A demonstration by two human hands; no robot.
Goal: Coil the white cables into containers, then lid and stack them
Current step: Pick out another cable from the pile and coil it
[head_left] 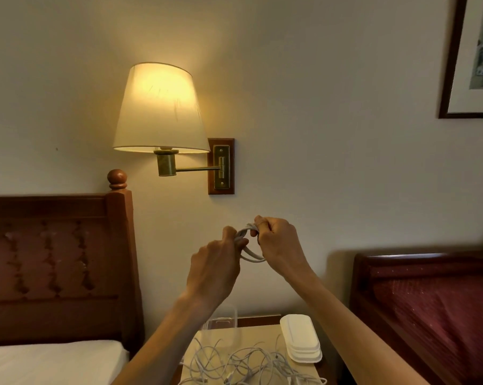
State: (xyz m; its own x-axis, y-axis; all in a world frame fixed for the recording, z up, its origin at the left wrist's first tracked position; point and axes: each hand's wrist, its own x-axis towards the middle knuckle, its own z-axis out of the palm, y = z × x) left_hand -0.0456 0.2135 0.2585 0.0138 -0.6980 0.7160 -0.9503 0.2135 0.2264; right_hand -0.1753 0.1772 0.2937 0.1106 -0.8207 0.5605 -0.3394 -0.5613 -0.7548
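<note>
Left hand: the left hand (216,269) is raised in front of the wall, its grip clenched around 1 side of a small white cable coil (248,245), thumb and fingers pinching the loops.
Right hand: the right hand (279,243) is level with the left and just beside it, its grip grasping the upper end of the same coil, fingers curled over the strands.
Held cable: the coil hangs in the air between the 2 hands, well above the tabletop, with a couple of loops sagging below the fingers.
Loose cables: a tangled heap of white cables (245,365) lies on the tabletop (191,354) at the bottom of the view, below the forearms.
Containers: clear containers (223,319) stand at the back of the tabletop, partly hidden by the left forearm; how many, I cannot tell.
Lids: a stack of white lids (300,339) rests on the right part of the tabletop, just beside the cable heap; about 3 edges show.
Surroundings: a lit wall lamp (159,112) hangs above left; a wooden headboard (57,259) stands at left over a white bed (51,362); a second bed with a red cover (434,315) is at right; a framed picture (473,56) is at the upper right corner.
</note>
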